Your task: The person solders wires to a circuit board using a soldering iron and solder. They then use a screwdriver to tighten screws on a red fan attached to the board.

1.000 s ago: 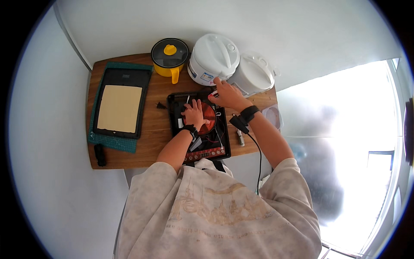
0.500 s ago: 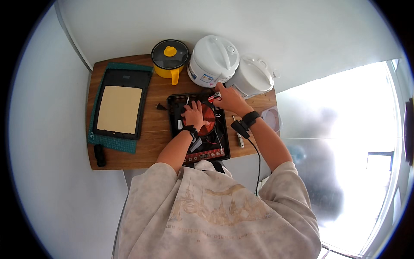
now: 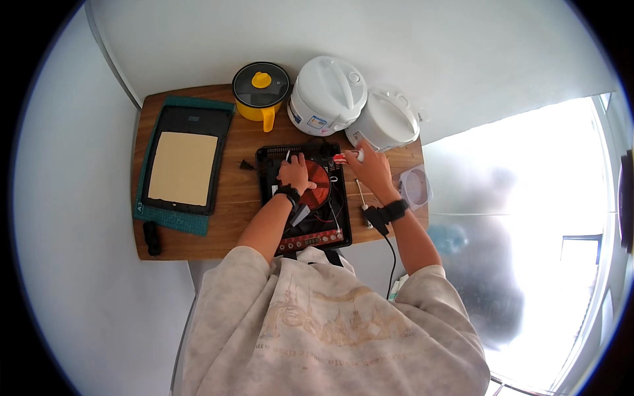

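An induction cooker base lies opened in front of me, its round copper coil and wires bare. My left hand rests on the left side of that coil, thumb stretched across it and fingers slightly apart. Over the base's upper right corner, my right hand is closed around a small red-and-white tube-like thing. Its red end points left, above the dark inside of the base; its exact kind is too small to tell. A grey metal heat sink sits below the coil, near the control strip.
A yellow pot and two white rice cookers stand along the back. At left, a black panel with a beige sheet lies on a green cutting mat. A screwdriver and a clear plastic box are at right.
My right hand has moved right and nearer with the red-and-white thing, away from the white cooker. The left hand's fingers have drawn closer together on the coil.
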Action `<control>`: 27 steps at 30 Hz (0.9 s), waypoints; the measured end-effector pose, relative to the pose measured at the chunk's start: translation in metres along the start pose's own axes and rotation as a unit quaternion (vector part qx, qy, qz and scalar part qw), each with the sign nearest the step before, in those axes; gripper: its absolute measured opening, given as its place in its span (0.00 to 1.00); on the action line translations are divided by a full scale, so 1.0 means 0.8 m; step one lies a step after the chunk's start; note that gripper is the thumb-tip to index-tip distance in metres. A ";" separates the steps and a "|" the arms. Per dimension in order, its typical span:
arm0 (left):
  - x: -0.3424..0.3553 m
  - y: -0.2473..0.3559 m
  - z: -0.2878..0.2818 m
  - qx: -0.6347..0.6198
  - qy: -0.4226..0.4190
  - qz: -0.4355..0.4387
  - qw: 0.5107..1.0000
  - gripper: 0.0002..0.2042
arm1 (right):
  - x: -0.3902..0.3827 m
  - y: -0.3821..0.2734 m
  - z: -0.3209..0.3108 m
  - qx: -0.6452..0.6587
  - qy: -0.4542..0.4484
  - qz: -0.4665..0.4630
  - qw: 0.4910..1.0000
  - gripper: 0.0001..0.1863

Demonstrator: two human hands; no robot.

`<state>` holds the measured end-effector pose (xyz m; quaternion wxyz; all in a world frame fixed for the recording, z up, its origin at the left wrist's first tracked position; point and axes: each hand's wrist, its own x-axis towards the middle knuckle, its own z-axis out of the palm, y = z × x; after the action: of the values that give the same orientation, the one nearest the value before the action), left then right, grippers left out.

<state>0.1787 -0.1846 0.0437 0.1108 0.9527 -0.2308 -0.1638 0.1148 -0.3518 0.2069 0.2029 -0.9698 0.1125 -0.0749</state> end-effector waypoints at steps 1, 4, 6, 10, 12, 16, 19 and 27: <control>0.010 -0.007 -0.002 -0.010 -0.009 0.005 1.000 0.46 | -0.008 0.005 -0.003 0.003 -0.005 0.024 1.000 0.19; 0.034 -0.016 0.003 -0.035 -0.003 -0.004 0.999 0.23 | -0.031 0.020 -0.010 0.063 -0.017 0.093 0.994 0.18; 0.049 -0.037 0.023 -0.051 0.008 -0.030 0.998 0.15 | -0.040 0.023 -0.008 0.098 -0.027 0.115 0.988 0.18; 0.049 -0.027 0.018 -0.085 0.048 -0.016 0.995 0.10 | -0.067 0.049 -0.007 0.105 -0.017 0.143 0.984 0.17; 0.054 -0.032 0.017 -0.090 0.035 -0.015 0.995 0.11 | -0.071 0.052 -0.007 0.111 -0.020 0.149 0.982 0.17; 0.061 -0.034 0.012 -0.099 -0.004 -0.024 0.995 0.16 | -0.076 0.055 -0.009 0.128 -0.021 0.163 0.978 0.18; 0.062 -0.038 0.015 -0.103 0.003 -0.029 0.994 0.15 | -0.077 0.054 -0.010 0.135 -0.016 0.161 0.978 0.17; 0.038 -0.045 -0.010 -0.140 0.043 0.037 0.988 0.14 | -0.080 0.058 -0.006 0.132 -0.021 0.171 0.976 0.18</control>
<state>0.2218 -0.1671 0.0328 0.2591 0.9247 -0.2356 -0.1490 0.0435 -0.3788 0.1860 0.3418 -0.9022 0.2610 -0.0328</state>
